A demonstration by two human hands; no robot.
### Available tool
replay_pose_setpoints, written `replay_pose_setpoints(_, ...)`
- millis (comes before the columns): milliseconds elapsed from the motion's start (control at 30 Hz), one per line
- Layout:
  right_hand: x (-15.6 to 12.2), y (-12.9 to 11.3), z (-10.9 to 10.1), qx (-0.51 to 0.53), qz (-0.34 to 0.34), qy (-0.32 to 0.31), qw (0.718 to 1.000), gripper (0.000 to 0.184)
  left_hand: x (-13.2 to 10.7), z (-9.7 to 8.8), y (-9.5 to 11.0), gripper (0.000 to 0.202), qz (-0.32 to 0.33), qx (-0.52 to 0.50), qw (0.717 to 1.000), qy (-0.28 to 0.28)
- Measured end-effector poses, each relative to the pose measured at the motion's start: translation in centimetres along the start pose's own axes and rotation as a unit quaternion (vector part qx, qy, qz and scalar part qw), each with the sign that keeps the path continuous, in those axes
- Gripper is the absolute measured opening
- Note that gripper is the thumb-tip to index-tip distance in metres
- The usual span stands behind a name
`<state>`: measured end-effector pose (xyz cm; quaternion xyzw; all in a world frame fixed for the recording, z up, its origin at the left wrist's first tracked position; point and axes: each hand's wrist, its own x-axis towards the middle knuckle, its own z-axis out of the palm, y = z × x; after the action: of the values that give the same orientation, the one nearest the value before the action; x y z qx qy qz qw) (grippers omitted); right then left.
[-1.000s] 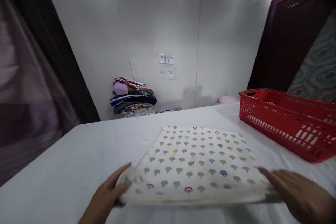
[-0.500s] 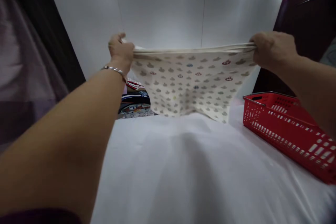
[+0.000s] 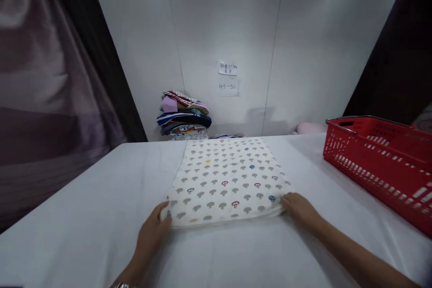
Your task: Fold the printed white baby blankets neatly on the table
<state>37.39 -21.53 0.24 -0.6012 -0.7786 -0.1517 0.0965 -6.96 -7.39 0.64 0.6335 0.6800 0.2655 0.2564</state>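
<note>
A cream cloth with a mushroom print lies folded flat on the white table, its long side running away from me. My left hand pinches its near left corner, thumb on top. My right hand grips the near right corner with the fingers curled at the edge. Both hands rest low on the table.
A red plastic basket stands at the right on the table. A stack of folded clothes sits at the back against the white wall, under two paper notes. A dark curtain hangs at the left.
Half a second ago both hands held the cloth up in the air by its top edge. Now it lies on the table, folded narrower than a second ago, hands at its near corners.
</note>
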Motion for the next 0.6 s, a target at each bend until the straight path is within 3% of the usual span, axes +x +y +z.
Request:
replay_pose_setpoints(67, -1.3, -1.9, 0.2, -0.001, 0.021, -0.001, 1.000, 0.028, -1.4, -0.5, -0.9, 0.049, -0.023, 0.023, 0.999, 0.008)
replay_pose_setpoints(167, -3.0, -3.5, -0.9, -0.007, 0.045, 0.029, 0.999, 0.029, -3.1, -2.1, -0.7, 0.050, -0.019, 0.038, 0.999, 0.032)
replay_pose_setpoints(300, -5.8, -5.1, -0.8, 0.027, 0.013, 0.045, 0.999, 0.027, -4.7, -2.4, -1.3, 0.049, -0.015, 0.131, 0.991, 0.005)
replay_pose_setpoints(500, -8.1, -5.4, 0.4, 0.037, 0.037, 0.053, 0.997, 0.045, -5.8, -2.1, -2.0, 0.052, 0.041, 0.269, 0.962, -0.010)
replay_pose_setpoints(600, -8.8, -4.9, 0.1, 0.054, 0.048, 0.053, 0.996, 0.056, -6.0, -2.2, -0.8, 0.050, 0.067, 0.332, 0.940, 0.039)
